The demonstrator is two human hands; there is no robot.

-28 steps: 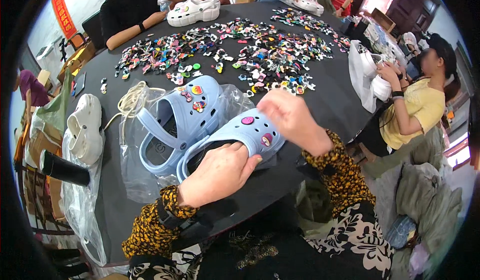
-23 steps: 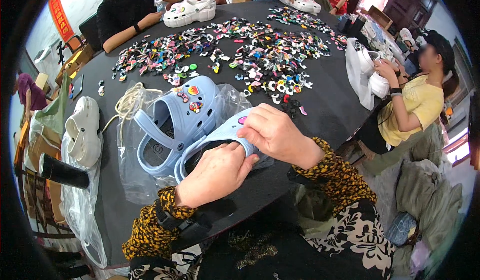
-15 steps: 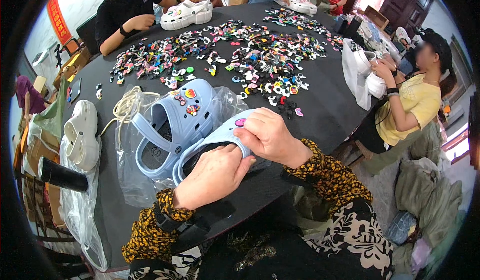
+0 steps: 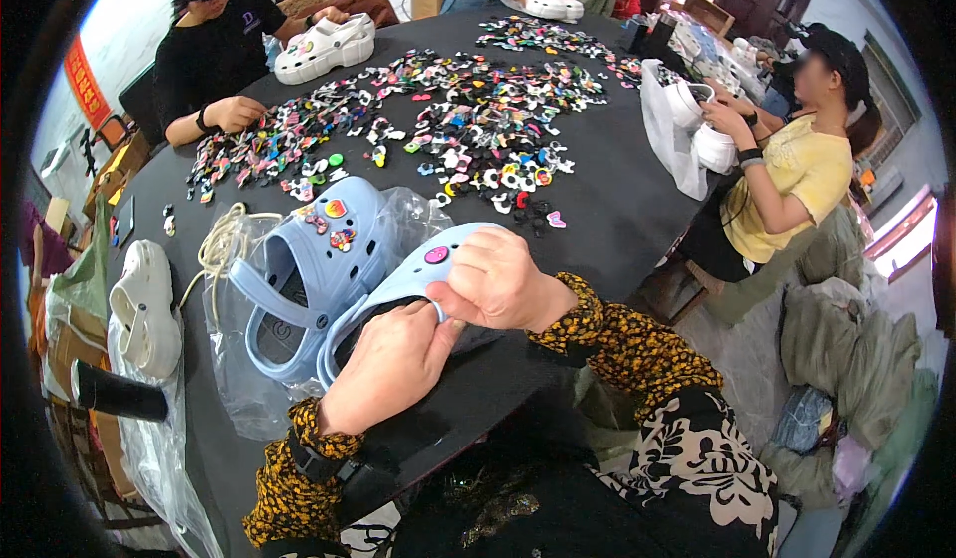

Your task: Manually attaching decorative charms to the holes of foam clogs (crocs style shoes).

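Note:
A light blue clog (image 4: 403, 277) lies at the near edge of the black table, with a magenta charm (image 4: 437, 255) on its upper. The fingers of my left hand (image 4: 390, 364) reach inside its opening, hidden under the upper. My right hand (image 4: 493, 281) is closed over the upper from outside, its thumb pressed at the opening's rim. To the left, touching it, rests a second light blue clog (image 4: 370, 222) carrying several colourful charms, its heel strap raised. Clear plastic wrapping (image 4: 234, 384) lies under and around the pair.
A large spread of loose charms (image 4: 478, 140) covers the table's middle. At the left are a white clog (image 4: 146, 309), a black cylinder (image 4: 119, 391) and a coil of cord (image 4: 221, 249). Co-workers sit around the table, with white clogs (image 4: 327, 48) near them.
My right hand has shifted off the magenta charm, which now shows whole. The whole view has moved slightly. The co-worker at the far left has lowered a hand to the charms.

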